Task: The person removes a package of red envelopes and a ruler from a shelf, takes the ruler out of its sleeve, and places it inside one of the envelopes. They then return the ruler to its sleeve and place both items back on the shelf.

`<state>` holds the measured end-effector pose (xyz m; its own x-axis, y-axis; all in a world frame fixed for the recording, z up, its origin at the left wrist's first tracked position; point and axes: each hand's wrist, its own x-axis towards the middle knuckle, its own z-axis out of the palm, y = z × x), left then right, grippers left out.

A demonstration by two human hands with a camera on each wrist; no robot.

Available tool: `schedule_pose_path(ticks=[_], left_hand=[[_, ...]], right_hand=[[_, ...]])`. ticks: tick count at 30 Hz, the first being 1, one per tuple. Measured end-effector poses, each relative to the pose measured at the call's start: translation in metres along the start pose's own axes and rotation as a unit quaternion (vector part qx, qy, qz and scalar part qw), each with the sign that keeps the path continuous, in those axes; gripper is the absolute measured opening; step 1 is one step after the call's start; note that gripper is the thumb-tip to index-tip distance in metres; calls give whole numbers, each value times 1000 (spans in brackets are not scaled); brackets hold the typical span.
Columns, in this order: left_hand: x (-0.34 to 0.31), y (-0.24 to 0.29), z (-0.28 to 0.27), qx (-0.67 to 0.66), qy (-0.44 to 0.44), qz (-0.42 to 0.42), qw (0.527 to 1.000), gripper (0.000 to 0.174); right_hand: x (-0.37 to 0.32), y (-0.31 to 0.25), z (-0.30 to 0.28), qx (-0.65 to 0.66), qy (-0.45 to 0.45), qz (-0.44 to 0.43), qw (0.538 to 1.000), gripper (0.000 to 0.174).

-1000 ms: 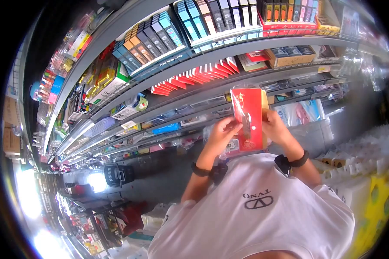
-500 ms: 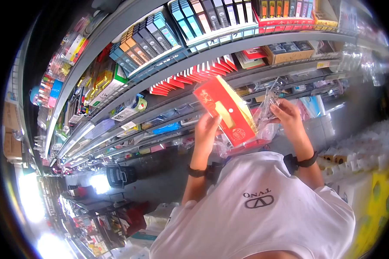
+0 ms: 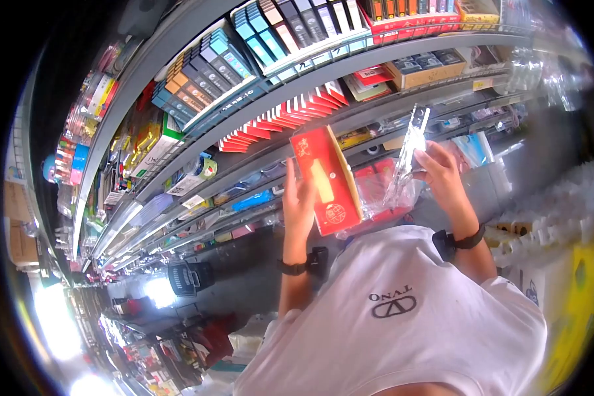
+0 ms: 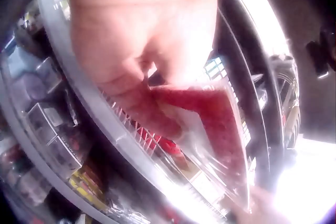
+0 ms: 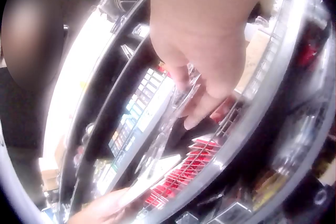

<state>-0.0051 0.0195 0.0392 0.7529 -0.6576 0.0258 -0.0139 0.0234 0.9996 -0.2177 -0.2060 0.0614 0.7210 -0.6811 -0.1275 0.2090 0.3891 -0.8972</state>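
Left hand (image 3: 299,208) upright, fingers (image 3: 290,175) extended; right hand (image 3: 444,178) raised, fingers (image 3: 431,162) bent.

Red-and-gold packet (image 3: 319,148), white shirt (image 3: 435,317)

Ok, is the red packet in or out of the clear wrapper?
Out: the left hand holds the packet, the right hand the wrapper, apart.
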Motion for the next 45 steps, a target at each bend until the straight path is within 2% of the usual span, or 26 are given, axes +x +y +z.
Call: schedule_pose_path(ticks=[1,4,7,9,10,11,14,17,20,22,28,33,37,40,45], left_hand=[[-1,8,6,4,-12,14,1000,57],[-3,20,27,51,7,49,997,42],[-2,17,20,193,-76,-6,978,29],[-3,11,28,165,-91,-16,982,29],[-2,6,35,150,-99,-22,983,29],[2,-9,38,181,-92,39,978,30],[-4,19,58,123,-143,-56,981,35],[-2,6,68,172,-152,56,972,30],[-2,10,71,195,-120,78,970,25],[-1,10,70,160,-117,34,980,25],[2,17,65,69,-100,-45,991,23],[10,5,45,42,-72,-76,994,25],[14,-3,26,84,-44,-69,993,28],[16,-4,17,57,-15,-65,996,27],[19,-14,5,42,-15,-55,997,24]], right_hand=[[2,5,-2,19,-25,8,999,25],[1,9,4,25,-36,22,999,27],[-2,5,12,-46,-11,59,997,27],[-6,-2,21,-88,10,93,992,25],[-6,0,23,-94,-11,83,992,26],[-6,4,24,-100,-31,73,992,28],[-4,15,30,-83,-64,67,992,27],[-5,12,39,-68,-57,81,993,25],[-2,20,35,-69,-62,68,993,26],[-1,23,34,-53,-71,45,995,27],[0,16,35,-18,-77,91,993,27],[11,22,25,-73,-13,26,997,23],[21,21,14,-59,8,4,998,21],[25,21,11,-44,18,-2,999,21],[24,10,26,-12,18,42,999,21]])
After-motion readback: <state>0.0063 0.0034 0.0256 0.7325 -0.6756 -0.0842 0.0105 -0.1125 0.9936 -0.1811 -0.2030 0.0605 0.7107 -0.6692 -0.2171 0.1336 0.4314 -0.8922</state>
